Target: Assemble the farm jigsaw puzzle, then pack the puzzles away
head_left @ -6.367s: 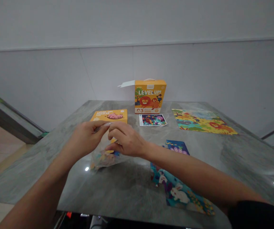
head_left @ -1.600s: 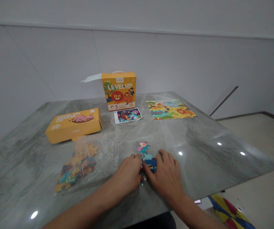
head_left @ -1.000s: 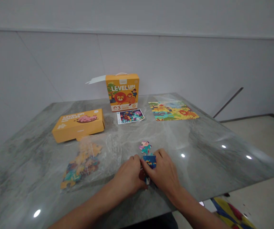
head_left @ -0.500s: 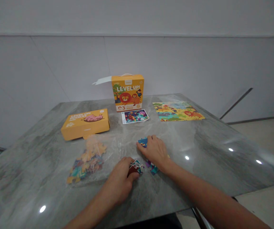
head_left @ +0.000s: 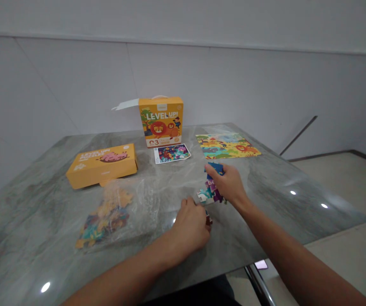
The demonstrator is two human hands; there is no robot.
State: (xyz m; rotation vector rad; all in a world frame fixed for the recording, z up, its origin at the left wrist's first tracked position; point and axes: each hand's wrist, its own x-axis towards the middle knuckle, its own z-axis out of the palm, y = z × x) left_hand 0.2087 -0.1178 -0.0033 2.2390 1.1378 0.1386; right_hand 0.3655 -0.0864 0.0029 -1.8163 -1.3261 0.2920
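Note:
My right hand (head_left: pixel 230 182) is closed on a cluster of joined puzzle pieces (head_left: pixel 213 188), blue at the top with purple and teal parts below, tilted up off the table. Low over the tabletop, my left hand (head_left: pixel 191 223) curls around puzzle pieces; only a dark red bit (head_left: pixel 208 219) shows past its fingers. The teal and white end of the right hand's cluster hangs just above the left hand's fingertips. To the left lies a clear plastic bag (head_left: pixel 115 212) with loose orange, teal and multicoloured puzzle pieces inside.
A yellow puzzle box (head_left: pixel 103 165) lies on the grey marble table (head_left: pixel 157 272) at left. Behind stands a yellow "Level Up!" box (head_left: pixel 162 121) with its flap out. A picture card (head_left: pixel 172 154) lies before it; an animal puzzle (head_left: pixel 229 145) lies at back right.
My right hand has lifted its puzzle pieces off the table, moving up and right. My left hand has moved right toward them. The view has shifted slightly.

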